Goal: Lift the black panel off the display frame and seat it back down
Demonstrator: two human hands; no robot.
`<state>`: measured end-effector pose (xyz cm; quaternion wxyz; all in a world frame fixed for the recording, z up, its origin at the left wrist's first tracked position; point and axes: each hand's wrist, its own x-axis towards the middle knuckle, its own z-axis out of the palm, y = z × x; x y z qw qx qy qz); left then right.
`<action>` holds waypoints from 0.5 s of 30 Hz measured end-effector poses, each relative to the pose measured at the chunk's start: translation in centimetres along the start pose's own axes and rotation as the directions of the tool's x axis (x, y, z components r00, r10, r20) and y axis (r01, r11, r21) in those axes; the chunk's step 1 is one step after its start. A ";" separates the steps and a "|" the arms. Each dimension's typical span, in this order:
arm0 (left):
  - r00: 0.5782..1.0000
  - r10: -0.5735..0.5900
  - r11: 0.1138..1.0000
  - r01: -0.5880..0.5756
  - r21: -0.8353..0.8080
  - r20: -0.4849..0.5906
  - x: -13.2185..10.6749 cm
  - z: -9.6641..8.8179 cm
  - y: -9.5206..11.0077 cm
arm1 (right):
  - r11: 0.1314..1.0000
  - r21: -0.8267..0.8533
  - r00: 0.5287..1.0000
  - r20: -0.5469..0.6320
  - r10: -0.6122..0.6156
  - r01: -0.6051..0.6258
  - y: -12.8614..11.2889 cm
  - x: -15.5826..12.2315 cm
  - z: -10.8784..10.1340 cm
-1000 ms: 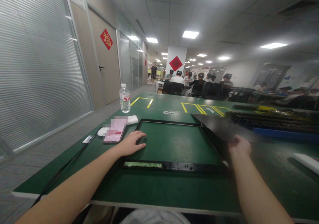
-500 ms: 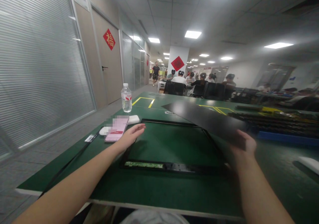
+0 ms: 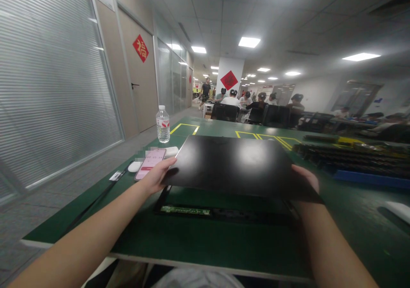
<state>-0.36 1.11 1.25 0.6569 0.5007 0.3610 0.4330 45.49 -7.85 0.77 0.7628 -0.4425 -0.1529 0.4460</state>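
Note:
A thin black glossy panel (image 3: 230, 164), which looks like a flat display screen, hangs above the table between my hands. My left hand (image 3: 160, 173) grips its left edge with the thumb on top. At the right edge, my right hand (image 3: 306, 179) holds it, fingers partly hidden beneath. Under the panel a black rectangular frame (image 3: 250, 216) lies on the green table (image 3: 205, 245); most of the frame is covered from sight. A green circuit board strip (image 3: 185, 210) shows along the frame's near side, towards the left.
Left of the frame lie a phone (image 3: 150, 162), a white mouse-like object (image 3: 134, 167) and a black strap (image 3: 92, 205). A water bottle (image 3: 163, 125) stands behind them. Stacked dark parts (image 3: 339, 158) sit by a blue tray (image 3: 361, 178) at right. Several people sit farther back.
The panel has swung left and levelled out over the frame. My left hand, free before, has closed on its left edge; my right hand still holds it. A person in the background has moved.

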 end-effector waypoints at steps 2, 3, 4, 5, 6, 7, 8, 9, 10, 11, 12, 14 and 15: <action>0.998 0.026 1.000 -0.025 0.017 -0.061 0.0 -0.2 0.1 | 0.999 -0.009 1.000 0.001 0.031 -0.031 0.2 -0.4 0.5; 0.995 0.048 0.999 -0.047 0.016 -0.086 0.0 -0.3 0.2 | 0.999 -0.019 0.999 -0.003 0.040 -0.040 0.3 -0.7 0.8; 0.992 0.069 0.998 -0.069 0.004 -0.107 0.0 -0.4 0.3 | 0.998 -0.038 0.999 -0.004 0.050 -0.050 0.4 -0.9 1.0; 0.988 0.083 0.996 -0.087 -0.023 -0.127 0.0 -0.4 0.5 | 0.995 -0.068 0.998 0.004 0.070 -0.070 0.4 -1.1 1.2; 0.985 0.089 0.993 -0.100 -0.063 -0.149 0.0 -0.4 0.7 | 0.989 -0.109 0.994 0.021 0.105 -0.102 0.5 -1.3 1.3; 0.981 0.087 0.988 -0.108 -0.112 -0.173 -0.1 -0.4 0.9 | 0.977 -0.159 0.987 0.045 0.152 -0.143 0.6 -1.5 1.4; 0.977 0.080 0.980 -0.113 -0.162 -0.200 -0.1 -0.3 1.2 | 0.958 -0.214 0.975 0.067 0.210 -0.191 0.7 -1.7 1.5; 0.971 0.071 0.971 -0.120 -0.209 -0.229 -0.2 -0.2 1.5 | 0.934 -0.266 0.960 0.084 0.268 -0.237 0.7 -1.9 1.6; 0.965 0.061 0.961 -0.126 -0.247 -0.253 -0.3 0.0 1.7 | 0.908 -0.311 0.942 0.097 0.323 -0.279 0.8 -2.0 1.7; 0.961 0.056 0.953 -0.133 -0.273 -0.272 -0.5 0.1 2.0 | 0.883 -0.348 0.921 0.112 0.374 -0.316 1.0 -2.0 1.7; 0.958 0.053 0.946 -0.138 -0.293 -0.282 -0.6 0.2 2.2 | 0.865 -0.372 0.905 0.126 0.407 -0.337 1.1 -2.0 1.7; 0.955 0.055 0.937 -0.150 -0.315 -0.291 -0.9 0.5 2.6 | 0.848 -0.393 0.882 0.160 0.444 -0.356 1.5 -1.9 1.6; 0.956 0.062 0.936 -0.156 -0.315 -0.288 -1.0 0.6 2.8 | 0.850 -0.389 0.876 0.180 0.448 -0.355 1.7 -1.8 1.5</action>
